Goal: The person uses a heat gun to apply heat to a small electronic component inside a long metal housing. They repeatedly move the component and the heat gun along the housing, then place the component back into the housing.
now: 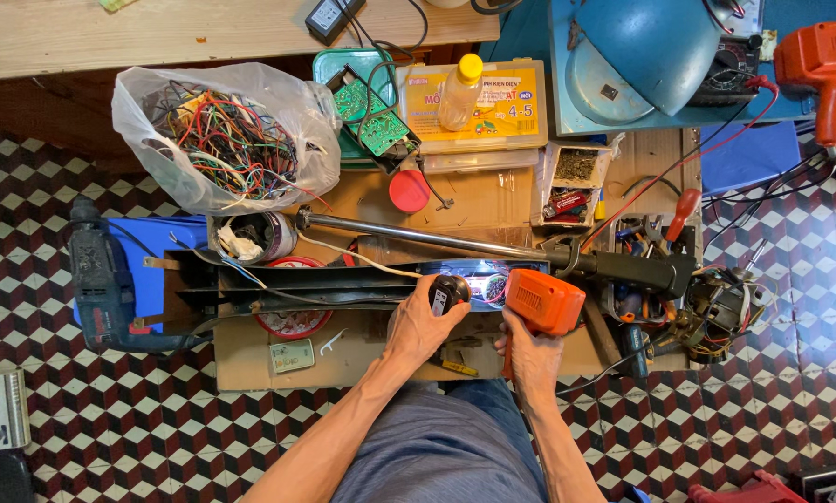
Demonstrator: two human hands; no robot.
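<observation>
Fingers of the left hand [424, 321] curl around a small black cylinder [449, 292]; just right, the right hand [530, 349] grips a boxy orange plastic tool [541, 300], both over a long dark ribbed housing [297, 287].

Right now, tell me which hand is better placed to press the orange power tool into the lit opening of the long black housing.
Right. The right hand already grips the orange power tool beside the lit opening; the left hand is occupied with a small black cylindrical object, probably steadying the long black housing.
</observation>
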